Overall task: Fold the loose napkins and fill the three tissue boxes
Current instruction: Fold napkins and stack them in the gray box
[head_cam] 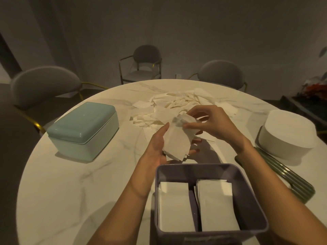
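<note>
A: Item one, your hands. State?

B: Your left hand [158,145] lies palm-up under a small stack of folded napkins [177,144], fingers straight along its edge, a cradle so the stack stays squared. Your right hand [210,122] pinches the top sheet at its far corner, likely to lay it over or align it.

A: Item two, loose stock?

B: A pile of loose napkins [177,105] sits mid-surface, just beyond your hands, within easy reach. Plenty unfolded.

A: Item three, the boxes?

B: The purple box [210,169], open, nearest you, directly below your hands; it holds two rows of folded napkins side by side, so a short drop finishes each stack. The teal box [83,128], lid on, stands to your left, well apart. The white round box [286,133] stands to your right, beside a ribbed green lid [276,174] that lies flat on the marble surface [70,183].

A: Progress?

B: Judged early to middle: one box being filled; contents of the other two cannot be told.
</note>
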Demonstrator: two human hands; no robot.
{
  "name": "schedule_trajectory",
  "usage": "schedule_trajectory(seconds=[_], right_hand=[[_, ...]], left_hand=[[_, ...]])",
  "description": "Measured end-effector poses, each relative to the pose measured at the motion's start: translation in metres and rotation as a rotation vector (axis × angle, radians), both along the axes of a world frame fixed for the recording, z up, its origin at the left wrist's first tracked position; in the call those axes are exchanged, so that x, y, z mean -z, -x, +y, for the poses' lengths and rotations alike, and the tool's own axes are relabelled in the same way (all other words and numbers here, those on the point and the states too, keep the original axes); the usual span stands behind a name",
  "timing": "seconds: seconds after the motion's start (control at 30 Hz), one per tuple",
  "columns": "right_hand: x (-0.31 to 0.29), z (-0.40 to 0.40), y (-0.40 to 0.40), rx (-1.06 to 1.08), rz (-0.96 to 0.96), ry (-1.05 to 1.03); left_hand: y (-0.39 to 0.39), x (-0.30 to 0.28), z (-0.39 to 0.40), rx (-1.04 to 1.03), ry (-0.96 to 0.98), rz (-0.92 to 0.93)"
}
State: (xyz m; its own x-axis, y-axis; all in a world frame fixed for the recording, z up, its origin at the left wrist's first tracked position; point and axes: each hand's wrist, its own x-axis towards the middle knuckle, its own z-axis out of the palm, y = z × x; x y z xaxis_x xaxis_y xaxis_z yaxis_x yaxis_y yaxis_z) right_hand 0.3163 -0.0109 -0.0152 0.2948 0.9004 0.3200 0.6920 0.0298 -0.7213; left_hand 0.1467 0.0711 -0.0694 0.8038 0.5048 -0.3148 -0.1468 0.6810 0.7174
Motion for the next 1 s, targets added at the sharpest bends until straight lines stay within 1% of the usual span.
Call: schedule_trajectory(seconds=[0.1,0.2,0.37,0.43,0.5,0.57,0.67,0.73,0.83,0.93,1.0], right_hand=[[-0.003,-0.001,-0.003,-0.026,-0.012,-0.032],[-0.006,-0.002,-0.005,-0.032,-0.003,-0.011],[-0.023,-0.013,-0.004,-0.132,0.094,0.016],[-0.027,-0.017,-0.002,-0.222,0.162,0.065],[-0.027,-0.019,0.000,-0.287,0.175,0.114],[-0.024,-0.018,0.001,-0.331,0.142,0.137],[-0.017,-0.013,0.004,-0.351,0.057,0.174],[-0.012,-0.008,0.007,-0.311,-0.032,0.183],[-0.002,0.001,0.009,-0.194,-0.150,0.129],[0.005,0.004,0.007,-0.142,-0.191,0.113],[0.006,0.004,0.006,-0.132,-0.192,0.117]], left_hand=[[0.003,-0.002,-0.003,0.018,0.144,-0.106],[0.003,-0.006,-0.007,-0.006,0.175,-0.155],[0.002,-0.005,0.001,-0.215,0.159,-0.115],[0.003,-0.004,0.003,-0.217,0.124,-0.090],[0.003,-0.002,0.003,-0.197,0.057,-0.040],[0.002,0.001,0.005,-0.151,-0.007,0.023],[0.001,-0.002,0.002,-0.078,-0.021,0.059],[-0.001,-0.004,-0.001,-0.014,-0.053,0.042],[-0.003,-0.002,-0.001,0.017,-0.096,0.042],[-0.003,0.000,0.003,0.012,-0.175,0.075],[-0.002,0.000,0.004,0.036,-0.184,0.080]])
